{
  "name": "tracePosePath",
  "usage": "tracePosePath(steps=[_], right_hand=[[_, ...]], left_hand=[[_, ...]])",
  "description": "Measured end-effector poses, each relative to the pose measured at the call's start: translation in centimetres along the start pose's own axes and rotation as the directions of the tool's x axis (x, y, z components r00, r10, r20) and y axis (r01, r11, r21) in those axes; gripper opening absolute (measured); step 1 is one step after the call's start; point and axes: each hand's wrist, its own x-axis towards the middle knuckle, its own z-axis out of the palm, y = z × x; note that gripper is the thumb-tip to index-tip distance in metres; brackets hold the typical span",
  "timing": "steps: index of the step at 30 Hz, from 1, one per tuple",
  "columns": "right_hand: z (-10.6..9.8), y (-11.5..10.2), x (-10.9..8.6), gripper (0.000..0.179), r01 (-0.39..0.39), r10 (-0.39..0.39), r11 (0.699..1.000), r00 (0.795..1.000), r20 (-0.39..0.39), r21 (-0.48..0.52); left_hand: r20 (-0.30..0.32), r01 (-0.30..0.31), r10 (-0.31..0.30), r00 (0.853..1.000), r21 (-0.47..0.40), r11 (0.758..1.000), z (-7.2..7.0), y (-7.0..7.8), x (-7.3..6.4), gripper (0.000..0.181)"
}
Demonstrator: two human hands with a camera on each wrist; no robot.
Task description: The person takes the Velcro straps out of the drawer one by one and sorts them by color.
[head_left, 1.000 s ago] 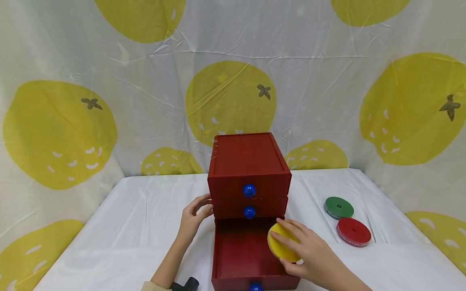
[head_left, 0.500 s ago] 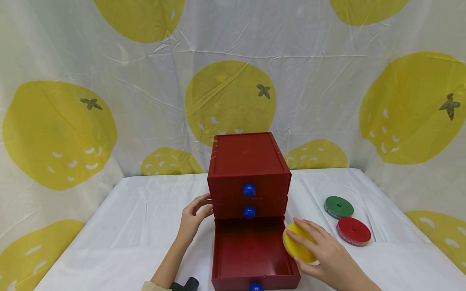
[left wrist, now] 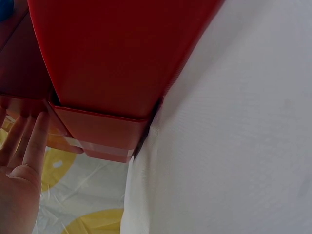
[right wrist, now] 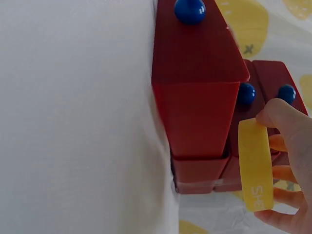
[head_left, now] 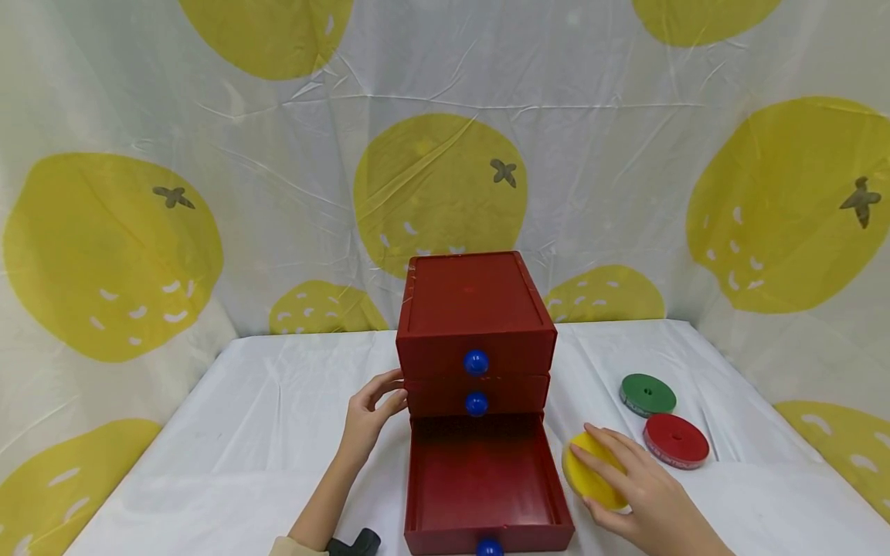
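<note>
My right hand [head_left: 643,490] grips a flat yellow disc [head_left: 592,471], thumb on one edge and fingers spread round the other. Pale lettering shows on the rim of the yellow disc [right wrist: 256,165] in the right wrist view. Disc and hand are just right of the pulled-out bottom drawer [head_left: 487,483], which holds nothing. My left hand [head_left: 371,409] rests with its fingers against the left side of the red drawer cabinet [head_left: 473,297]; the left wrist view shows the fingers of the left hand [left wrist: 22,185] nearly straight. Both upper drawers, each with a blue knob, are closed.
A green disc [head_left: 647,395] and a red disc [head_left: 676,440] lie flat on the white cloth at the right. A black angled object [head_left: 354,544] sits by the left forearm. Behind the table hangs a lemon-patterned cloth [head_left: 441,185].
My right hand has carried the yellow disc rightward, from above the open drawer to outside its right wall. The left hand has stayed on the cabinet's side.
</note>
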Motion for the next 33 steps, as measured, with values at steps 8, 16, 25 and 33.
tracePosePath(steps=[8,16,25,33], right_hand=[[0.0,0.8,-1.7,0.07,-0.089,0.088,0.995,0.996,-0.01,-0.044],[0.0,1.7,-2.8,0.072,-0.102,0.102,0.992,0.995,-0.005,-0.074],[-0.1,3.5,-4.3,0.06,-0.101,0.099,0.992,0.995,-0.025,-0.075],[-0.2,4.3,-5.3,0.064,-0.287,0.298,0.953,0.945,0.137,-0.093]], left_hand=[[-0.019,0.013,-0.013,1.0,0.001,1.0,0.0,0.1,-0.1,0.037],[-0.01,0.007,-0.007,1.0,0.0,1.0,0.1,0.0,-0.1,0.037],[-0.004,0.001,-0.001,1.0,0.004,1.0,0.1,0.0,0.0,0.037],[-0.003,0.001,-0.001,1.0,0.003,1.0,0.0,0.0,0.0,0.037]])
